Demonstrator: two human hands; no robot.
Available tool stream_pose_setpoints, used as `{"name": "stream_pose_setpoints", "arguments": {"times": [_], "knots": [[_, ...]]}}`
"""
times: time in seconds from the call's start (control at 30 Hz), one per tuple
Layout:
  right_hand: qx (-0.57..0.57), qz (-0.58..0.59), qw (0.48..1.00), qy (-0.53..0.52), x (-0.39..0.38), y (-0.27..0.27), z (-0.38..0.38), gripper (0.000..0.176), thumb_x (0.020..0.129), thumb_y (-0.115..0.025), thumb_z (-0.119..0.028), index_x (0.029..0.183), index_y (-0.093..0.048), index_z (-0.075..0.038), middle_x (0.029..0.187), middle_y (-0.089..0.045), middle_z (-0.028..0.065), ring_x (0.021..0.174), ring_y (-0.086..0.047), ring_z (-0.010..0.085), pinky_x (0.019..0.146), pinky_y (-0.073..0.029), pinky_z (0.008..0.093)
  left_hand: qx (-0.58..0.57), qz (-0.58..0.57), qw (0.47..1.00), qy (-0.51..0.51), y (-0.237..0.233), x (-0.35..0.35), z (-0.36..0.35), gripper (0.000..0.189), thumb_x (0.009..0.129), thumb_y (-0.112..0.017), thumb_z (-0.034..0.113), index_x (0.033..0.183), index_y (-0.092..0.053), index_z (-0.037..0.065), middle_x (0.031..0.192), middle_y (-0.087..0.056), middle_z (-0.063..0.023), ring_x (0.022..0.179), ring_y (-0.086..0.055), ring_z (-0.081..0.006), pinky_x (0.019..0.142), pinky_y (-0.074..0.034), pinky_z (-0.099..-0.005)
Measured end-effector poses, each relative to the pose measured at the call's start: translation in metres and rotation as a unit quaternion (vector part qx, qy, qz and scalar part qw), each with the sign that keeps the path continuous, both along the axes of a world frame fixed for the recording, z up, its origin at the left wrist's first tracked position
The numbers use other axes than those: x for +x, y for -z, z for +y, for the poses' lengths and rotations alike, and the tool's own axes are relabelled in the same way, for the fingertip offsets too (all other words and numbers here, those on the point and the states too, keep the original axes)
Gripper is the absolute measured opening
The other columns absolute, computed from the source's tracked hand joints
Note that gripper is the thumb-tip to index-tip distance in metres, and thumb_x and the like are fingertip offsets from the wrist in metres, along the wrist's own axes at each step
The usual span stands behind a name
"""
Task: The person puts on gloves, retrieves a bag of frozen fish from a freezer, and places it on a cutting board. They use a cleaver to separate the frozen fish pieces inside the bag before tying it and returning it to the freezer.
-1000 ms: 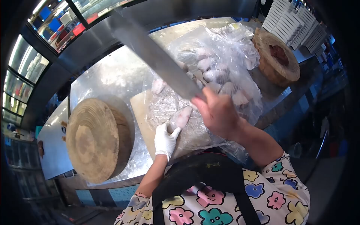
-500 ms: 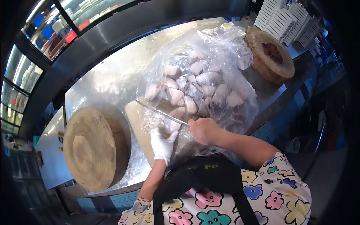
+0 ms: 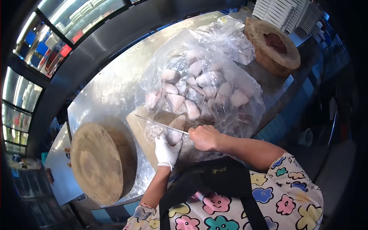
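My right hand (image 3: 204, 138) is closed around the handle of a knife; the handle is hidden in the fist. The long thin blade (image 3: 163, 124) points left and lies across a pale piece of fish (image 3: 175, 135). My left hand (image 3: 167, 151), in a white glove, grips the near end of that piece, just below the blade. Under them is a pale cutting board (image 3: 135, 124), partly covered by clear plastic. Beyond the blade, several chunks of fish (image 3: 193, 109) with grey skin and pale flesh lie on a large clear plastic bag (image 3: 153, 73).
A thick round wooden block (image 3: 96, 165) stands on the metal table (image 3: 103, 84) at left. Another round block (image 3: 272, 48), hollowed and reddish in the middle, is at the far right. Behind it are stacked white trays (image 3: 281, 15). Crumpled plastic (image 3: 230, 40) lies at the back.
The view has shifted slightly, so the table's left side sits lower. The knife blade still crosses the fish piece, and both hands keep their grips with little movement.
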State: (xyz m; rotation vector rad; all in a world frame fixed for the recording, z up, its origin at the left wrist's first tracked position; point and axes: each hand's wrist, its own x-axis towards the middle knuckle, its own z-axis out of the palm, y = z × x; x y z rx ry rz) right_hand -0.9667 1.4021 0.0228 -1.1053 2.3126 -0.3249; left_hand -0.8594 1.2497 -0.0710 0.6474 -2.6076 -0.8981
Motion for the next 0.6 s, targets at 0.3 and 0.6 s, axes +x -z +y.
{"name": "stream_pose_setpoints", "arguments": {"times": [0.3,0.6], "knots": [[-0.027,0.009,0.999,-0.019,-0.003,0.014,0.001,0.016,0.077,-0.053,-0.009,0.086,-0.062,0.001,0.08,-0.067,0.0233,0.078,-0.067,0.0391,0.067,-0.053,0.0477,-0.051,-0.037,0.994,0.087,0.015,0.005,0.003,0.066,0.069,-0.08,0.031,0.118,-0.05,-0.001,0.103,-0.054,-0.0237,0.096,-0.055,-0.041,0.083,-0.046,-0.0484],[-0.098,0.031,0.984,0.145,-0.005,-0.011,0.05,0.025,0.09,-0.054,-0.024,0.086,-0.059,0.001,0.076,-0.064,0.0238,0.075,-0.065,0.0423,0.069,-0.049,0.0513,-0.131,0.037,0.973,0.184,-0.004,-0.032,0.013,0.085,0.066,-0.08,0.036,0.138,-0.044,0.01,0.135,-0.042,-0.0296,0.113,-0.049,-0.049,0.092,-0.043,-0.0515]]}}
